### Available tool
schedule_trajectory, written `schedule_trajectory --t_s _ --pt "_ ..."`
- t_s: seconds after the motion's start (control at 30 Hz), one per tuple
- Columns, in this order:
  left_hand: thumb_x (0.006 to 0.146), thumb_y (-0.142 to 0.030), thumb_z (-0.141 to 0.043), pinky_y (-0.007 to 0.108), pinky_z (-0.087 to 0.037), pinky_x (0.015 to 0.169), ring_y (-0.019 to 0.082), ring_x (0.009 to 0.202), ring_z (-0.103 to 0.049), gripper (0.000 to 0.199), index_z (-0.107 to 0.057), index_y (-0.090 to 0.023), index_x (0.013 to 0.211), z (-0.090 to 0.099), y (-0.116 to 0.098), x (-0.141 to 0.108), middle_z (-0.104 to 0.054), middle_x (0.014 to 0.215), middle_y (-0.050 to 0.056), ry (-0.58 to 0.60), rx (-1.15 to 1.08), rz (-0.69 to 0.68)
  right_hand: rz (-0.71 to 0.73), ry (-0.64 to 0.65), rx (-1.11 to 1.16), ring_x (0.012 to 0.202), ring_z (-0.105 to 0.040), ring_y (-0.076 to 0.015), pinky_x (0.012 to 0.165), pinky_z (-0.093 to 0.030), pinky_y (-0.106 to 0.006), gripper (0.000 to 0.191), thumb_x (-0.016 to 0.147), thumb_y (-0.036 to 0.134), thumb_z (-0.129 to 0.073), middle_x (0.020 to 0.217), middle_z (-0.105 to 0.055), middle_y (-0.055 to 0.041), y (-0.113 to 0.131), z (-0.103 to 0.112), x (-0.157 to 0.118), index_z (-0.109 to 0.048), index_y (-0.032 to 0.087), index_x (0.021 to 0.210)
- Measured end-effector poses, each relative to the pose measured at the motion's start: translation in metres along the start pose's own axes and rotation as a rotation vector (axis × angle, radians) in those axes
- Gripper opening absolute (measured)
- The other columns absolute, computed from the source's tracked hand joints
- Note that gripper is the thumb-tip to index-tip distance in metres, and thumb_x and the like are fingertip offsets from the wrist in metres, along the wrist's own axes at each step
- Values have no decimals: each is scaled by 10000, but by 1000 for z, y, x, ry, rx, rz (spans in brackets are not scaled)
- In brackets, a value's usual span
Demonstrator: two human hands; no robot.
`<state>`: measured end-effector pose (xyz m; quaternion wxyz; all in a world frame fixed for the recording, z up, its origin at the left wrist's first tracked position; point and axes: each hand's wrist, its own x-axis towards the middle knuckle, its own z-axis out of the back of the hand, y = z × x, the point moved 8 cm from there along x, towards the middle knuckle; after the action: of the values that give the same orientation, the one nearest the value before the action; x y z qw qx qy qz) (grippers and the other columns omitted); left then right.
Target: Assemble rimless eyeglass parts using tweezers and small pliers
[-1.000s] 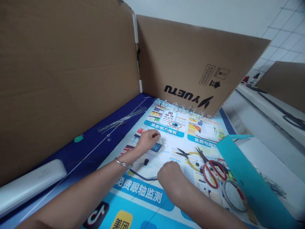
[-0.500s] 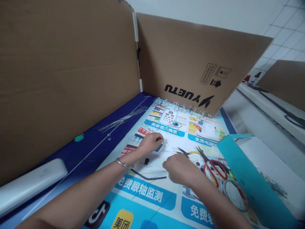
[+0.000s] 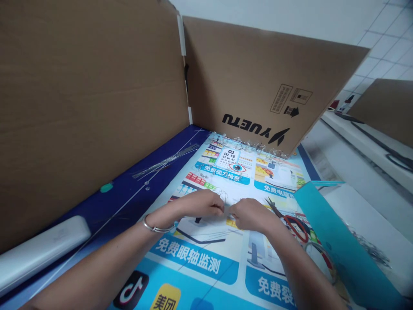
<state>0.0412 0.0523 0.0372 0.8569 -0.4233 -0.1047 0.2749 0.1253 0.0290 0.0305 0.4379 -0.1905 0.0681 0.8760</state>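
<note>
My left hand (image 3: 203, 204) and my right hand (image 3: 250, 215) meet over the printed poster mat (image 3: 206, 254), fingertips curled and almost touching. A thin wire loop (image 3: 222, 197) rises from the left fingertips, and the wire seems pinched by both hands, though it is too fine to follow. Red-handled scissors (image 3: 295, 228) lie just beyond my right wrist. A coil of wire (image 3: 319, 258) rests lower right. The yellow-handled pliers are hidden behind my right hand and wrist.
A teal folder (image 3: 342, 241) leans at the right. Straight wires (image 3: 166, 161) lie on the blue mat (image 3: 129, 189) to the left. Clear plastic pieces (image 3: 251, 145) line the poster's far edge. Cardboard panels (image 3: 90, 107) stand behind and left.
My right hand has moved left to meet my left hand, now covering the pliers. My left hand has dropped slightly toward the near side of the poster.
</note>
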Motion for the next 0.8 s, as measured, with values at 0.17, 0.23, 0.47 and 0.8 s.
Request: schedule_trajectory --t_s 0.17,0.23,0.47,0.8 --pt "638 -202 -589 205 -294 512 111 542 -523 155 -693 -293 709 -15 7 0 -674 670 -56 42 27 -22 45 4 61 650 -557 -152 487 -234 -229 169 672 185 -487 709 -629 -23 3 2 -2 -627 216 761" --pt "613 -213 -615 209 -283 501 114 532 -518 139 -691 -304 686 -18 10 0 -674 656 -62 52 4 -23 60 30 89 629 -538 -140 492 -235 -223 179 646 179 -497 694 -625 -13 4 1 -2 -632 223 755" --pt "622 -226 -599 220 -255 483 111 507 -488 123 -686 -295 675 -18 10 0 -662 637 -55 48 80 -14 77 24 101 602 -501 -131 498 -225 -225 160 640 192 -488 684 -616 -12 0 -2 0 -624 208 723" --pt "612 -191 -571 232 -237 468 98 443 -421 101 -657 -242 600 -8 9 0 -597 522 -38 -65 87 10 112 -6 175 574 -456 -108 498 -218 -215 165 671 161 -447 670 -599 11 -2 -1 1 -601 201 718"
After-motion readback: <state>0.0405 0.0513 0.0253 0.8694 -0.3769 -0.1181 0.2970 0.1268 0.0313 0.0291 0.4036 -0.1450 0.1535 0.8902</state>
